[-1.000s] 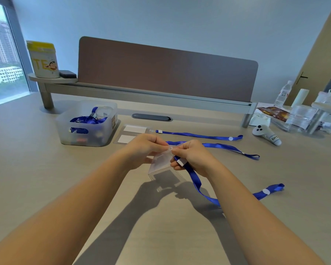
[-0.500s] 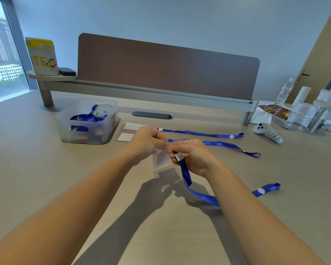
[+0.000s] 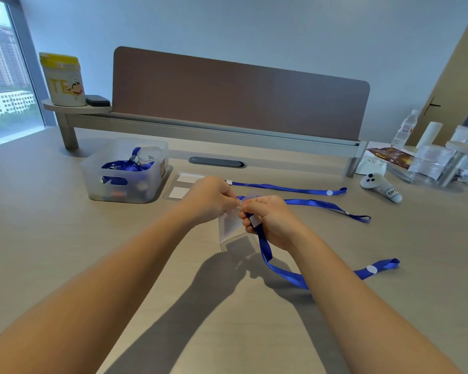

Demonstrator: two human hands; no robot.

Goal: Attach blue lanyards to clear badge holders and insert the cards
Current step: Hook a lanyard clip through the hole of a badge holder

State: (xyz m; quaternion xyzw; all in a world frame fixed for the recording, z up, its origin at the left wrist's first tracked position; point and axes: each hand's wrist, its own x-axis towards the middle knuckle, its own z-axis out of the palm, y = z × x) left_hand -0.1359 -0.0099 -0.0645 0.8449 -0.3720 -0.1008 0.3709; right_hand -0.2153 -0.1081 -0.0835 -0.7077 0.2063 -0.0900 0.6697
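Observation:
My left hand (image 3: 210,198) pinches the top edge of a clear badge holder (image 3: 233,229), which hangs above the table. My right hand (image 3: 270,218) grips the clip end of a blue lanyard (image 3: 281,271) right at the holder's top; the strap trails down and off to the right across the table. Two more blue lanyards (image 3: 287,188) (image 3: 327,205) lie flat behind my hands. Two white cards in clear holders (image 3: 179,192) (image 3: 187,178) rest beside the bin. How the clip meets the holder is hidden by my fingers.
A translucent bin (image 3: 125,174) with several blue lanyards stands at the left. A white controller (image 3: 381,186), clear containers (image 3: 432,163) and a water bottle (image 3: 404,129) sit at the right. A brown divider panel (image 3: 238,93) on a raised shelf runs along the back.
Both hands have lifted the holder and lanyard end slightly and drawn closer together. The lanyard's loose end has shifted a little on the table.

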